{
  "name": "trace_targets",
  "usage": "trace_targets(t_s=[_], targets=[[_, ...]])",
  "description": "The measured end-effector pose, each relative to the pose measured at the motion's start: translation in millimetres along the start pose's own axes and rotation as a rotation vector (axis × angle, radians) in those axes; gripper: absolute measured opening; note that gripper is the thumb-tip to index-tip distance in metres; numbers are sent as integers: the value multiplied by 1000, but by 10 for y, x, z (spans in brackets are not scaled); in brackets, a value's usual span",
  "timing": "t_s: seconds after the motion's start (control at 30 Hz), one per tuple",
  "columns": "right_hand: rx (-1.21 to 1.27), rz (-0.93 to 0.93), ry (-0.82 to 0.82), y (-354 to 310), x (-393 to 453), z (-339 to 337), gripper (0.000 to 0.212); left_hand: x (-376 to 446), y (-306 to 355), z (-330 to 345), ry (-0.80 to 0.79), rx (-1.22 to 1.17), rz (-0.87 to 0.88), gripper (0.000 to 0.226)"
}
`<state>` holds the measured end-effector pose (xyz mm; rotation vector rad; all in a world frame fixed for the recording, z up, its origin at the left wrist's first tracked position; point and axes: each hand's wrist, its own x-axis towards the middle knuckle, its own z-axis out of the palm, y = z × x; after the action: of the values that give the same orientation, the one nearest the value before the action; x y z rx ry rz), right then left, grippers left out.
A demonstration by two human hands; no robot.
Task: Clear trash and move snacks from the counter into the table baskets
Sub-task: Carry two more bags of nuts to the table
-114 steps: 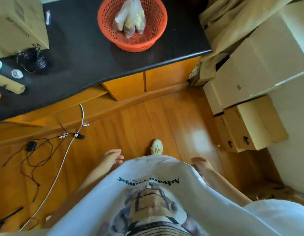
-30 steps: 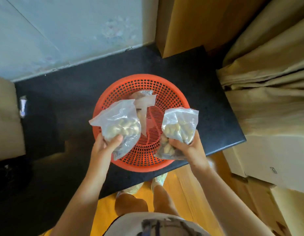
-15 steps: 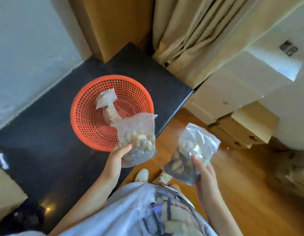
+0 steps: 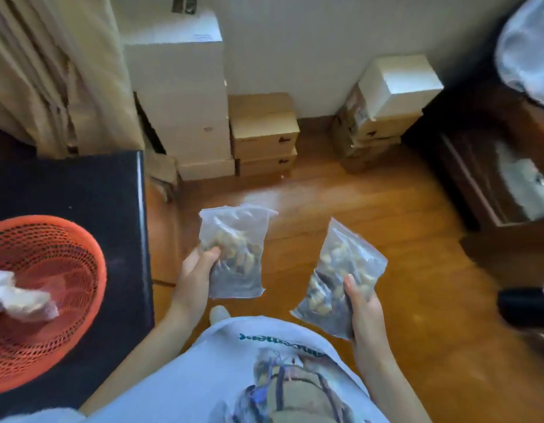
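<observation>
Head view: wooden floor (image 4: pixel 386 209), stacked cardboard boxes (image 4: pixel 264 135).

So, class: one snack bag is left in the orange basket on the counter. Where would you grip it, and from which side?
Probably from above, over the orange basket, whose raised rim blocks a sideways reach. Pinch the crumpled upper part of the remaining snack bag, which lies slumped against the basket's floor. Both hands, left hand and right hand, already hold bags, so one must be freed first.

Cardboard boxes (image 4: pixel 264 135) line a pale wall (image 4: pixel 310 41) on wooden floor (image 4: pixel 417 254).
</observation>
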<state>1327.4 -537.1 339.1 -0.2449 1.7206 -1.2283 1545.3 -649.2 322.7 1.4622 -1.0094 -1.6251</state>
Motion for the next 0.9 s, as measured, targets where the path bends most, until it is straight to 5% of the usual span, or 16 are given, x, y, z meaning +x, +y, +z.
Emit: trace_targets(t_s=[0.3, 0.53, 0.7, 0.9], targets=[[132, 36, 310, 253, -351, -1775, 60, -875, -274, 1941, -420, 128, -2, 21], [385, 40, 518, 479, -603, -3154, 46, -1473, -723, 3211, -618, 306, -42, 26], [507, 1, 665, 648, -694, -3819, 12, -1716, -888, 4001, -720, 411, -15, 22], [651, -43, 869, 703, -679, -4466, 14, -1820, -1088, 4888, -860, 535, 15, 28]])
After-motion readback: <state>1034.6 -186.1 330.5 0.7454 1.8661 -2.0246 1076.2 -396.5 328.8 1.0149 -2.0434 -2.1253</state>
